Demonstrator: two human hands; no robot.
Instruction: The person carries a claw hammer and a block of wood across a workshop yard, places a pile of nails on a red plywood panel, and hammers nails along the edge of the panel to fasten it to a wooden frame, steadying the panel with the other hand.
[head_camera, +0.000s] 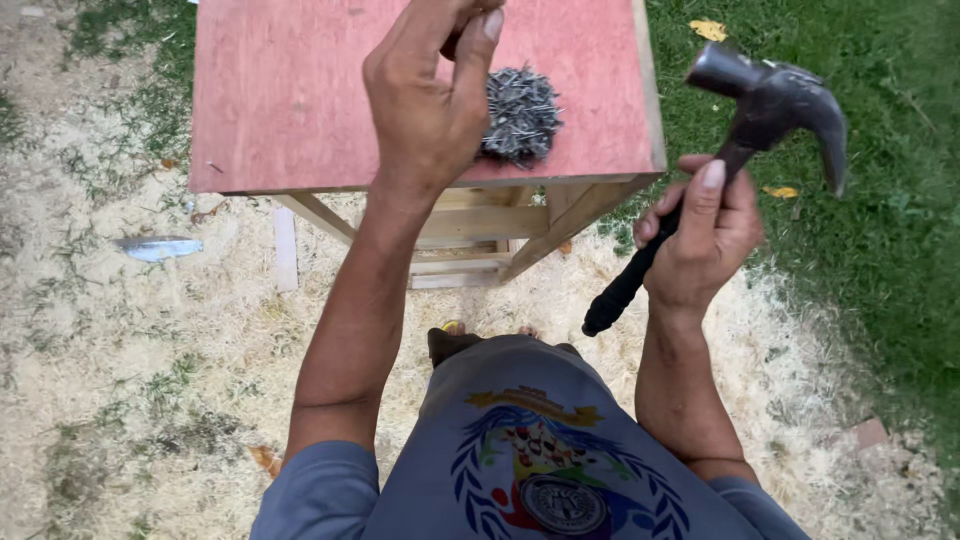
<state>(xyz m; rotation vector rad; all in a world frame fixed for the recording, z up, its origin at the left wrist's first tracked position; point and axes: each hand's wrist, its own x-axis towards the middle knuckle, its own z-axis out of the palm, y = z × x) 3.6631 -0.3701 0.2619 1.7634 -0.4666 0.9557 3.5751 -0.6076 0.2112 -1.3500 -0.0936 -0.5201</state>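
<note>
Dark metal hammer (775, 100), matt red board (290, 90)

A small wooden table (300, 110) with a red top stands outside on pale sawdust (150, 330), with green grass (900, 230) on the right, a few yellow leaves (709, 29) there, and soft daylight.

Seen from above, a person wears a blue-grey short-sleeved shirt (520, 450) that fills the lower centre of the frame. The sleeves end above the elbows at lower left and lower right, leaving both forearms bare. On the chest sits a colourful printed emblem: a round grey seal at the bottom, curved blue leafy branches on either side, red and green details inside, and a yellow band across the top.
</note>
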